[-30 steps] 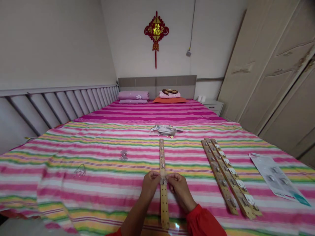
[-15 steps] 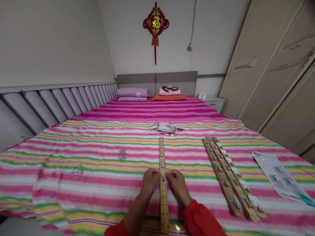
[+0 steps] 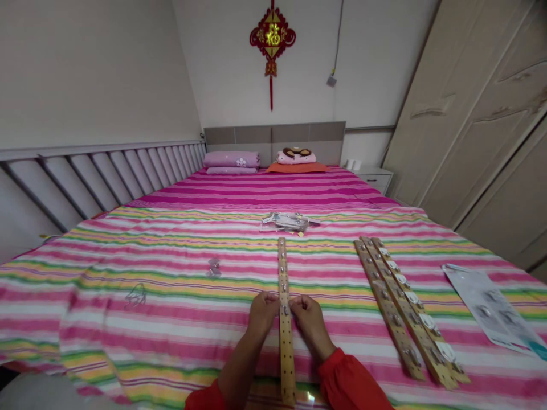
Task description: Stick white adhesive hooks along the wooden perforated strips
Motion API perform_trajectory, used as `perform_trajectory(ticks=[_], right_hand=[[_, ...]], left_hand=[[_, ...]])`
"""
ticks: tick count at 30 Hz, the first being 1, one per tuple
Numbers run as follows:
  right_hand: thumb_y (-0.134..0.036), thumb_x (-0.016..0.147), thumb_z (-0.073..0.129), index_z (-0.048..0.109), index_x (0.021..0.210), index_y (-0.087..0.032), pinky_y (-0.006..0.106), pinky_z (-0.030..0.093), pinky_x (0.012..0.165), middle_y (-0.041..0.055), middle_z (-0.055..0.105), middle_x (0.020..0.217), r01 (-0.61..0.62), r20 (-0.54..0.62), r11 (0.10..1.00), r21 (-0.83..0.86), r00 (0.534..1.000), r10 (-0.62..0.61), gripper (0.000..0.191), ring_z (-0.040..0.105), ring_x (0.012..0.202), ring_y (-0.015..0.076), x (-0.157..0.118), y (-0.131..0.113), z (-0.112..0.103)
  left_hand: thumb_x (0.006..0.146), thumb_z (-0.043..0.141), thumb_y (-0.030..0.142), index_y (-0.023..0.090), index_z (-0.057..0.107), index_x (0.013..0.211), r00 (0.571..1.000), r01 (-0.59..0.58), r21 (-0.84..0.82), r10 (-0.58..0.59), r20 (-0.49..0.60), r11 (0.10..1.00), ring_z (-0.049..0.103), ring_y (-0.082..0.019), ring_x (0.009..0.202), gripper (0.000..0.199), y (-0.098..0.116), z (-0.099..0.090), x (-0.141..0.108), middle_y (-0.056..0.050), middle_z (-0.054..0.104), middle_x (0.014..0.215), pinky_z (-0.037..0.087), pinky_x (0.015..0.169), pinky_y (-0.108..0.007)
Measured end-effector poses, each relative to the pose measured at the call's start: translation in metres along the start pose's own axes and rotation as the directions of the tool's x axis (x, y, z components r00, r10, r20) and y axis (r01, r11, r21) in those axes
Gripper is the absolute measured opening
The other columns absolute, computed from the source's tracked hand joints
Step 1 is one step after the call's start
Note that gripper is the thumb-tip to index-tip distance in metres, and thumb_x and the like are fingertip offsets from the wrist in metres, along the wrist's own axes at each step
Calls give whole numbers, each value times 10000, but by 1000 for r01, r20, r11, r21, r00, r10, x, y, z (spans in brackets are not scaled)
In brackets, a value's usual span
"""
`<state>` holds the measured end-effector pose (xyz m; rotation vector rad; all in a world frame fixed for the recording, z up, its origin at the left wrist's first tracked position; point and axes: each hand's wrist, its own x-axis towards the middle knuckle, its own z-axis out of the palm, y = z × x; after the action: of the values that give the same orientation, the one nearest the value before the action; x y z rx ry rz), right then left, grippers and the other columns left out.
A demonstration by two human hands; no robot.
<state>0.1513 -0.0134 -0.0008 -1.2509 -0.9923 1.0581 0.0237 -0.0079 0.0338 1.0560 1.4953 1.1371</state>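
A long, narrow, yellowish strip [image 3: 287, 353] with rows of small holes lies lengthwise in front of me on the striped sheet. Its far half carries several small clear pieces with shiny metal bits, while holes show along the near half. At the nearest of these, a small clear plastic piece [image 3: 285, 309] with a shiny bit lies across the strip. My left hand [image 3: 264, 312] pinches at its left edge, fingers closed. From the other side my right hand [image 3: 308, 319] pinches at its right edge. The fingertips partly hide the plastic.
Three similar strips [image 3: 395, 307] with metal bits lie side by side on the right. Beyond them is a clear-and-white package [image 3: 491, 307]. Plastic packets [image 3: 286, 221] lie past the strip's far end. Leftward are a small clear piece [image 3: 213, 267] and a crumpled clear scrap [image 3: 137, 294].
The view has shifted slightly. Both hands stay at the same clear piece on the strip, with hardly any finger movement to see.
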Motion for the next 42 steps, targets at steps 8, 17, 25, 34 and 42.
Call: perform_trajectory(ticks=[8, 17, 25, 34, 42], right_hand=[[-423, 552, 757, 613, 642, -193, 292, 406, 531, -4, 597, 556, -8, 16, 998, 62, 1000, 7, 285, 514, 528, 163, -1, 4, 1], [-536, 703, 668, 633, 767, -206, 287, 410, 567, 9, 606, 668, 100, -26, 995, 30, 995, -99, 338, 517, 616, 177, -30, -5, -7], [-595, 711, 640, 626, 771, -203, 282, 422, 577, 27, 619, 695, 123, 4, 992, -27, 992, -123, 396, 525, 638, 184, -32, -2, -6], [-544, 744, 618, 624, 764, -187, 254, 426, 524, 4, 602, 642, 155, 5, 986, -61, 988, -155, 358, 525, 582, 162, -32, -3, -6], [-526, 751, 612, 622, 761, -185, 253, 441, 531, 6, 602, 640, 161, 0, 984, -72, 987, -161, 341, 538, 588, 166, -32, -4, -5]], left_hand=[[540, 632, 163, 190, 535, 563, 999, -1, -25, 0, -46, 1000, 551, -132, 505, 103, -9, 4, 1, 41, 552, 492, 443, 529, -246], [620, 625, 374, 163, 608, 682, 948, -246, -54, 229, -220, 968, 520, -124, 559, 221, -2, -70, 10, 18, 567, 575, 414, 569, -240], [698, 566, 290, 163, 648, 739, 774, -264, 412, 446, -449, 872, 520, -150, 619, 157, -4, -149, 56, -4, 564, 665, 418, 628, -260], [788, 532, 180, 192, 683, 826, 755, -240, 760, 608, -244, 603, 551, -182, 776, 156, 1, -152, 75, -52, 583, 828, 399, 654, -267], [675, 667, 334, 167, 674, 748, 795, -422, 177, 456, -399, 889, 584, -157, 658, 182, -2, -158, 75, -29, 647, 700, 444, 625, -261]])
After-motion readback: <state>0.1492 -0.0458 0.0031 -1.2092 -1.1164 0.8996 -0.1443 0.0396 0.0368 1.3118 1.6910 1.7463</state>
